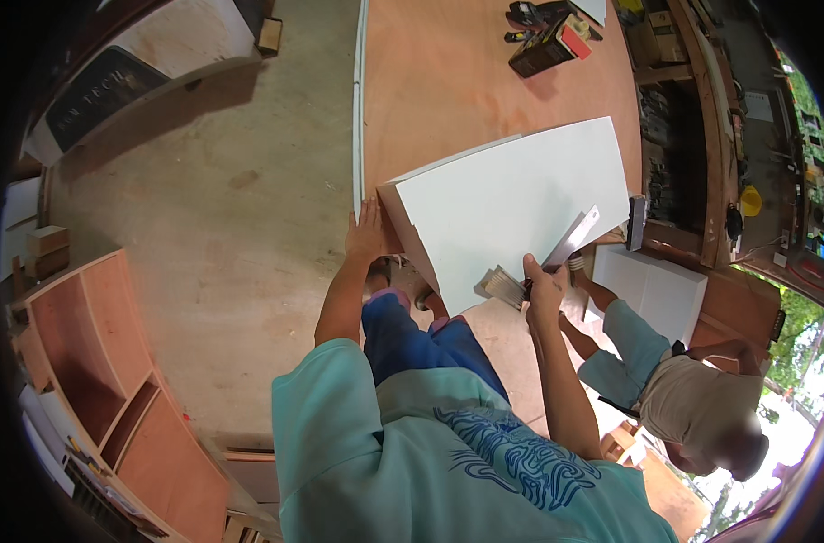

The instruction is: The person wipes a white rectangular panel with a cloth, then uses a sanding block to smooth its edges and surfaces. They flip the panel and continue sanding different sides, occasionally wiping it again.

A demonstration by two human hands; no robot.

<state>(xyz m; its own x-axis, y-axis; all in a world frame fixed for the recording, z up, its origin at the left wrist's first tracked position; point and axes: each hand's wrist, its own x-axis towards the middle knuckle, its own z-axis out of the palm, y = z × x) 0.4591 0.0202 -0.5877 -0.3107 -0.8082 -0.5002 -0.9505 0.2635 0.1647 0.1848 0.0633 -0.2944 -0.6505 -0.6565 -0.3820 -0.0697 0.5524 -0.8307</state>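
Observation:
My right hand (546,288) is closed around a brush, its pale bristles (502,286) pointing left over the near edge of a white panel box (511,199). A flat whitish strip (575,237) with a small hole at its end sticks out past the same hand. Whether this strip is the brush's handle or a separate piece, I cannot tell. My left hand (365,233) rests with fingers stretched out on the left edge of the wooden table (448,81), beside the box's brown end. The box lies on the table with its white face up.
A dark box (543,50) with a red part and some tools sit at the table's far end. On the right, another person (692,398) bends near a white cabinet (652,276). An open wooden cabinet (127,380) stands at the left, and shelving (679,127) at the far right.

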